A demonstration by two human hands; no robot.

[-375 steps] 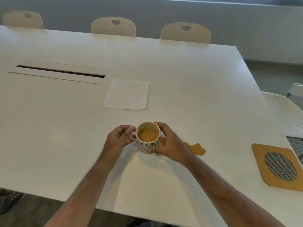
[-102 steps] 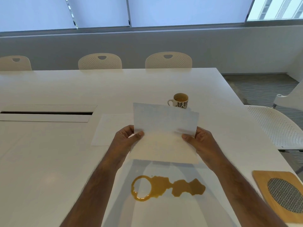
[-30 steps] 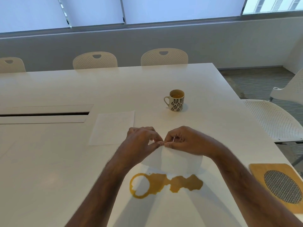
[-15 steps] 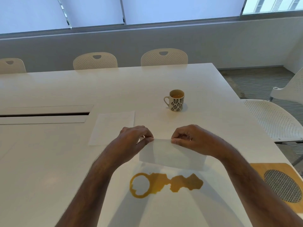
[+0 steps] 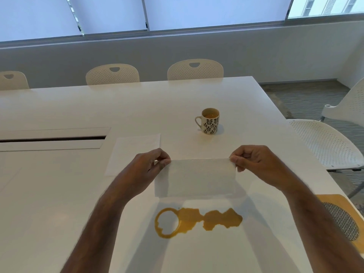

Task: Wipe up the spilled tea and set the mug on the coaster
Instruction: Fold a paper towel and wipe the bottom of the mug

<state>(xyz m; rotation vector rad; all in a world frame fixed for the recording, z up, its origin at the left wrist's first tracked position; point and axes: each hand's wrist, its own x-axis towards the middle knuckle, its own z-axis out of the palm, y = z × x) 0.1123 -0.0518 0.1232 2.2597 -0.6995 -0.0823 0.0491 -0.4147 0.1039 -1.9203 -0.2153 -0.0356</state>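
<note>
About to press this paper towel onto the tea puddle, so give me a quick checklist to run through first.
1. Grip: left hand and right hand each pinch a top corner of the folded white paper towel: ok.
2. Towel wide enough for the amber tea spill: cannot tell.
3. Towel over the spill: it hangs just behind it: not ok.
4. Patterned ceramic mug clear of the wiping path: ok.
5. Spare flat white paper sheet within reach: ok.
6. Square wooden coaster free for the mug: ok.
</note>
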